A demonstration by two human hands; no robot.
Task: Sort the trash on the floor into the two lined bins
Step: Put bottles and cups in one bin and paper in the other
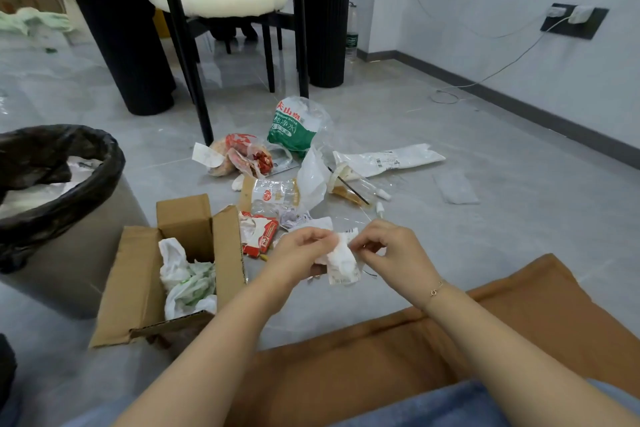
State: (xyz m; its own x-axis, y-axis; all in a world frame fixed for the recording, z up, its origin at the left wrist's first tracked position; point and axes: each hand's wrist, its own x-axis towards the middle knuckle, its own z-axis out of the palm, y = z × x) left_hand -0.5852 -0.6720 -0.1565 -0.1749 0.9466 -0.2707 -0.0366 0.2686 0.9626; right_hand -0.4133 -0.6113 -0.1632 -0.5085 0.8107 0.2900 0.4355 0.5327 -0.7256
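Crumpled white paper (343, 258) with a printed label, pinched between left hand (298, 253) and right hand (391, 253) above the grey floor; more trash (277, 191) scattered just beyond the fingers, open cardboard box (173, 274) beside the left wrist, black-lined bin (86, 184) farther left

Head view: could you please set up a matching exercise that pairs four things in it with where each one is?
Things:
1. crumpled white paper
2. green-and-white plastic bags
3. black-lined bin
4. drink cup with black straw

Places:
A. lying on its side on the floor
B. inside the open cardboard box
C. held between the left hand and right hand
D. standing at the left edge of the view

Pairs: 1-C, 2-B, 3-D, 4-A
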